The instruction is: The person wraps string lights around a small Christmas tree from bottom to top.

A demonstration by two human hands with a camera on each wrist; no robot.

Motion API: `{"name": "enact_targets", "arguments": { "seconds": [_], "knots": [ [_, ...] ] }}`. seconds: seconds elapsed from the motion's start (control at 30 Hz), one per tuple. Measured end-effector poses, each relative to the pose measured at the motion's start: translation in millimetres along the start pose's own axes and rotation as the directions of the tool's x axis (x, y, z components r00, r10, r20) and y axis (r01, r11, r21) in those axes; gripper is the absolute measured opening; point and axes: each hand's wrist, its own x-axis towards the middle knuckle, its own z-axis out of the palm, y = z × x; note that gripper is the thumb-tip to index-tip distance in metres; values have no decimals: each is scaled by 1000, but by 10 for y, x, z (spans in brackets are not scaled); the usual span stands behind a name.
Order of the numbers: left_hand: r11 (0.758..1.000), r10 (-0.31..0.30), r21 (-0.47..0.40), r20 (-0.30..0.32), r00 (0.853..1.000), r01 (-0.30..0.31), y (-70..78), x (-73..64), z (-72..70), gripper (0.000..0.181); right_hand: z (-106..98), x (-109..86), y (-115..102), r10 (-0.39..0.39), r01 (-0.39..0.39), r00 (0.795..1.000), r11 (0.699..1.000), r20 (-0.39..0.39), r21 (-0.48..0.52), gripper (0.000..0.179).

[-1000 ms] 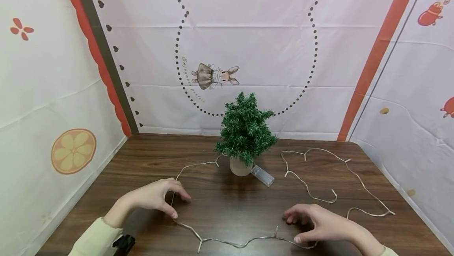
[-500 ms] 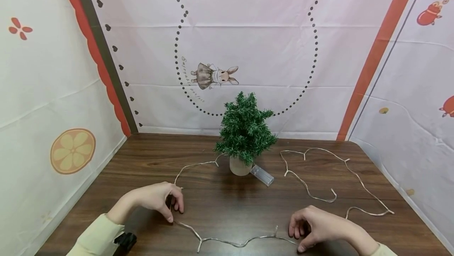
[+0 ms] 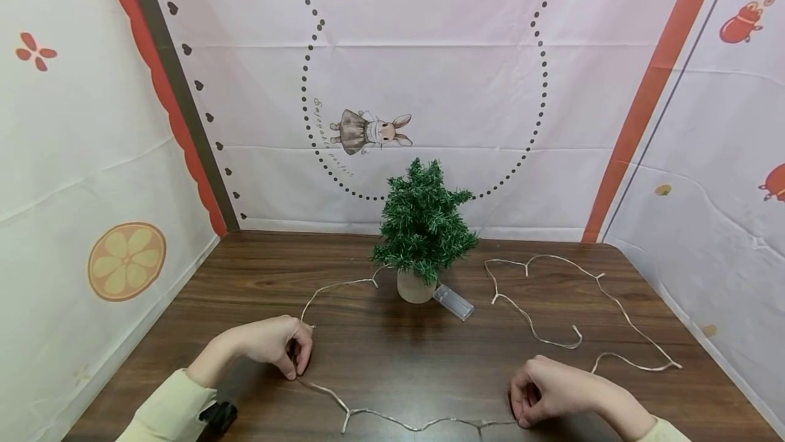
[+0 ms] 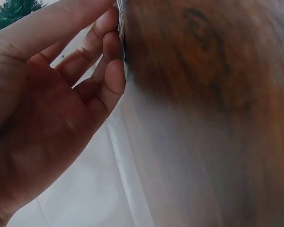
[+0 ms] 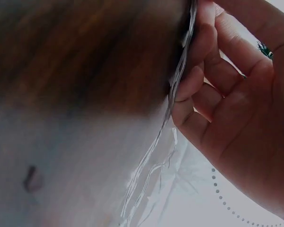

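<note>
A string of lights (image 3: pixel 392 419), a thin pale wire with short branching bulbs, lies looped across the table. My left hand (image 3: pixel 272 345) pinches it at the front left, thumb and fingertips together; the left wrist view shows the wire running along the fingertips. At the front right my right hand (image 3: pixel 555 391) pinches another part of the same wire, which trails past the curled fingers in the right wrist view. Between the hands the wire spans in a slight wave. A small artificial Christmas tree (image 3: pixel 424 221) stands upright behind, in a pale round base (image 3: pixel 416 287).
A clear battery box (image 3: pixel 454 303) lies beside the tree's base. More light wire (image 3: pixel 627 319) curves over the right side of the dark wooden table (image 3: pixel 380 353). Printed white cloth (image 3: pixel 466 88) hangs behind and on both sides.
Both hands have closed from loosely spread fingers to pinching the wire. The right hand has shifted slightly right, and the wire between the hands has moved a little, its right bulb now pointing toward me.
</note>
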Motion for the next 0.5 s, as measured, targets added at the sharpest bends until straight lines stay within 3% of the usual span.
{"name": "enact_targets", "arguments": {
  "seconds": [0.23,0.5],
  "knots": [
    [999,-36,28,1,999,36,42,11,9,15,-78,-28,-7,-23,22,999,1000,32,16,15],
    [996,-52,78,-24,998,53,79,-10,-19,16,-216,-102,66,-4,-3,999,982,33,187,9]
  ]
}}
